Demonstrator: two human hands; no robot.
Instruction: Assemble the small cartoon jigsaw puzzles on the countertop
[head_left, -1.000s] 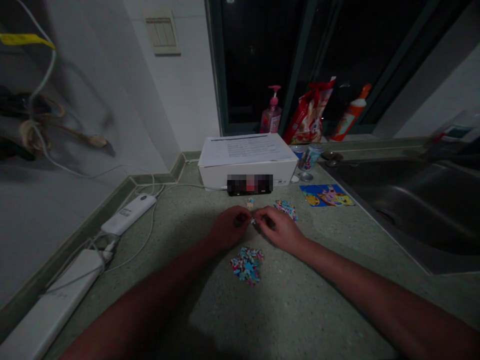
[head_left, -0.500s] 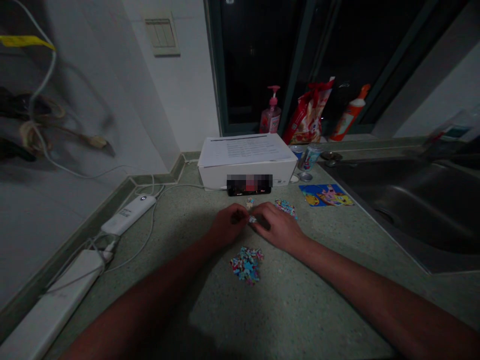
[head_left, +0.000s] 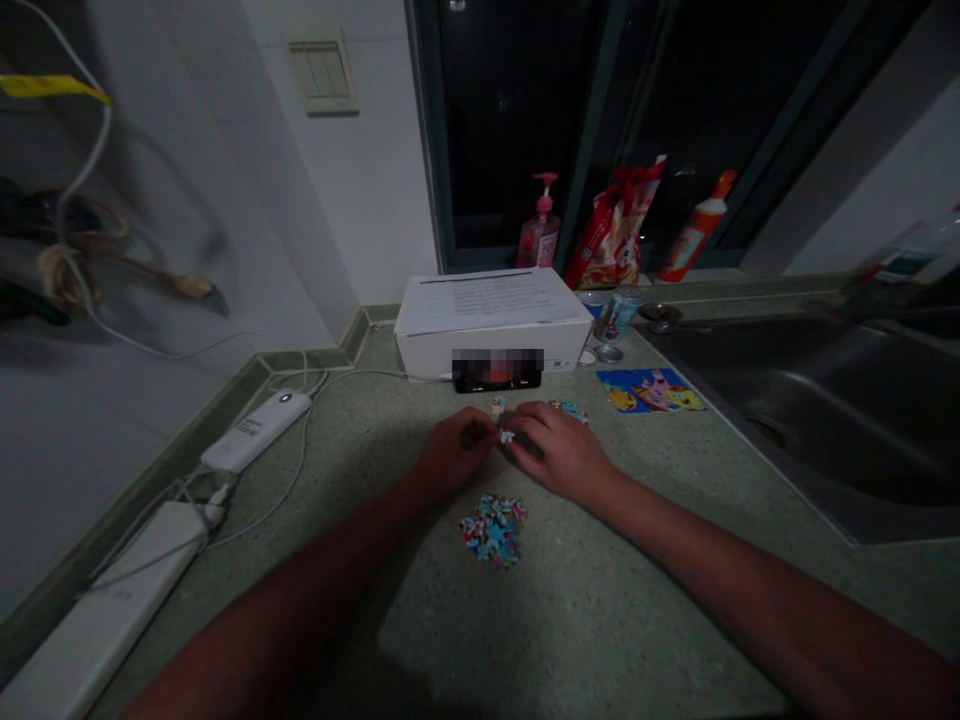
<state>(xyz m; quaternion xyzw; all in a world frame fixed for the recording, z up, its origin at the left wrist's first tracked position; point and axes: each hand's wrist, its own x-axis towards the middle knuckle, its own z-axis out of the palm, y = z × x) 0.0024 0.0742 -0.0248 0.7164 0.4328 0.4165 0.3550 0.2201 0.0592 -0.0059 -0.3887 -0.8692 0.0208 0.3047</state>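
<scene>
Between my two hands is a small pale jigsaw puzzle piece [head_left: 507, 437]. My left hand [head_left: 459, 447] pinches at its left side with thumb and forefinger. On the other side, my right hand [head_left: 559, 450] has its fingers closed on the piece. Just beyond the fingertips a few light puzzle pieces [head_left: 499, 404] lie on the counter. A second pile of puzzle pieces [head_left: 570, 409] is partly hidden behind my right hand. Nearer to me sits a loose heap of colourful puzzle pieces [head_left: 493, 532].
A phone [head_left: 498, 378] leans on a white box [head_left: 491, 345] with paper on top. To the right lie a cartoon picture card [head_left: 651, 390], a can [head_left: 619, 315] and a steel sink [head_left: 750, 400]. Cables and a power strip [head_left: 142, 570] line the left.
My right hand has shifted slightly and covers more of the pile behind it. The pale piece shows a little more between my fingers. My left hand stays almost still.
</scene>
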